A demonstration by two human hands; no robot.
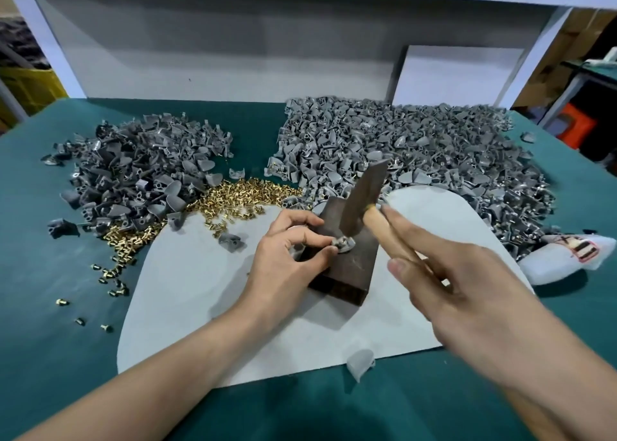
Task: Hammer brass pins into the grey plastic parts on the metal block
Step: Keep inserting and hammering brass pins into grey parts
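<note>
A dark metal block (354, 267) lies on a pale grey mat (187, 273) in the middle of the table. On top of the block sits a grey plastic part (344, 242), pinched by the thumb and forefinger of my left hand (287, 257). My right hand (467, 287) grips the wooden handle of a hammer (364, 196), whose dark metal head stands tilted just above the part. Loose brass pins (233, 200) lie heaped behind the block and trail off to the left.
Two big heaps of grey plastic parts, one at the left (140, 176) and one at the right (417, 150). Single parts lie on the mat (230, 240) and at its front edge (360, 364). A white plastic bag (567, 253) lies at the right. A white panel stands behind.
</note>
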